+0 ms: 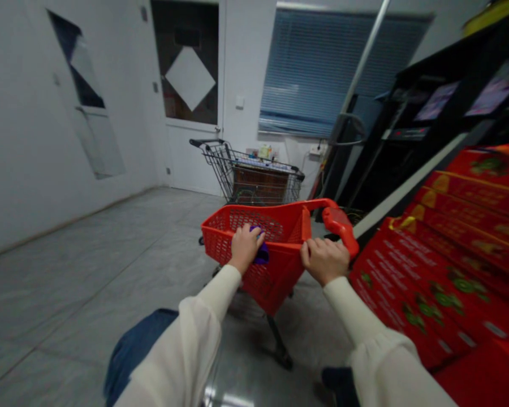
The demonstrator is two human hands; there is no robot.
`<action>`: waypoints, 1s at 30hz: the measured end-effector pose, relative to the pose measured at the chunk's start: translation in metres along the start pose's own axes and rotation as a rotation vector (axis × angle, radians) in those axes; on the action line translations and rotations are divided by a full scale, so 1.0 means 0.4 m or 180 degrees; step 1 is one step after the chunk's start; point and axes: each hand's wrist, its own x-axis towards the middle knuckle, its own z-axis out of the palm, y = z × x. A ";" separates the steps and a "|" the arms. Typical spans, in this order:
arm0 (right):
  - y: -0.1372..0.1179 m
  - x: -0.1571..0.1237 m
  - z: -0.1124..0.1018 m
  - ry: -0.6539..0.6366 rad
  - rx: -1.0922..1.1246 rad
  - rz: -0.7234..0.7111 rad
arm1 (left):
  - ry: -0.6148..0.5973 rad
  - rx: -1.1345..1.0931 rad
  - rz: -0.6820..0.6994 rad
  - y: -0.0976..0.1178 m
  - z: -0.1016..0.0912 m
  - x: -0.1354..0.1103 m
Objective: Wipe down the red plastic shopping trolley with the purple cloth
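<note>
**A:** Left hand (246, 247), and in what grip?

**B:** Fingers curled together, not spread, closed around a purple object (262, 254). Most of that object hidden behind the fingers, so no clear reading of an exact pinch.

**A:** Whereabouts, that purple object?

**B:** Against the left wall of a small red plastic shopping cart (275, 288), about midway along the rim, right at the left hand's fingertips. Floor of the basket out of sight.

**A:** Right hand (324, 260)?

**B:** Hooked over the right rim of the same cart, fingers pressed together and wrapped down the outer side. Just beside the red handle (341, 229), though not on it.

**A:** Why such a hold, at a guess?

**B:** Probably for steadiness: one hand anchoring a wheeled cart, so no rolling away from the other hand's work at the mesh wall.

**A:** And around the cart?

**B:** Printed red cartons (424, 282) stacked close along the right side, near the rim but apparently not touching. Farther ahead, a wire shopping cart (214, 164) carrying a brown box (261, 186), well apart from the red cart, in front of a white door (186, 158) and a blue window blind (309, 73). Underfoot, a grey tiled floor (89, 282).
</note>
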 end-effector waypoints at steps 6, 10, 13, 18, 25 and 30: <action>-0.019 0.011 0.005 -0.0006 0.0059 0.0088 | -0.0047 0.0007 -0.0163 0.069 -0.028 0.007; -0.005 0.001 0.005 -0.0174 0.0076 0.0123 | 0.0030 -0.0188 0.0185 0.157 -0.036 -0.013; 0.008 -0.007 -0.001 -0.0208 0.0043 0.0062 | -0.0046 -0.0229 0.0297 0.135 -0.030 -0.014; 0.008 -0.005 -0.011 -0.0174 0.0031 0.0016 | -0.0279 0.0098 -0.0019 -0.008 -0.014 0.019; 0.007 -0.003 -0.002 -0.0103 0.0045 0.0046 | -0.0510 0.0128 -0.0028 0.041 -0.040 0.032; 0.032 -0.017 0.002 -0.0089 -0.0015 -0.0030 | -0.0191 -0.0194 0.0323 0.184 -0.055 -0.016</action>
